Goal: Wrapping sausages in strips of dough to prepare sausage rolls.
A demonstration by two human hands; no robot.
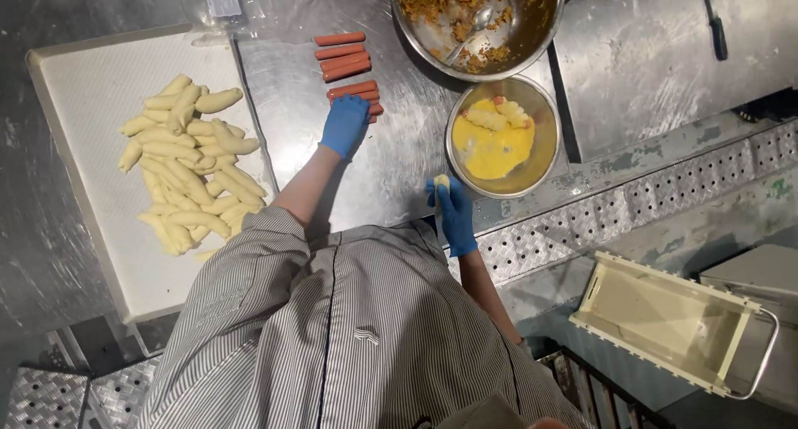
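Striped-shirted shoulders lean over the steel counter (399, 159), where wrapped dough rolls (187, 159) wait on a white tray (91, 88), the left hand (344, 123) lies flat on the sausages (349, 63), and the right hand (454, 214) pinches 1 roll (441, 181) beside the egg bowl (499, 138).

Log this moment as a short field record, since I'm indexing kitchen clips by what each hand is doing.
left hand: blue-gloved left hand resting on the sausages
right hand: blue-gloved right hand holding a dough piece
egg bowl: metal bowl of yellow liquid with two dough-wrapped rolls
crumb bowl: large bowl of orange crumbs, spoon inside
tray: white tray with piled dough pieces
surface: steel counter
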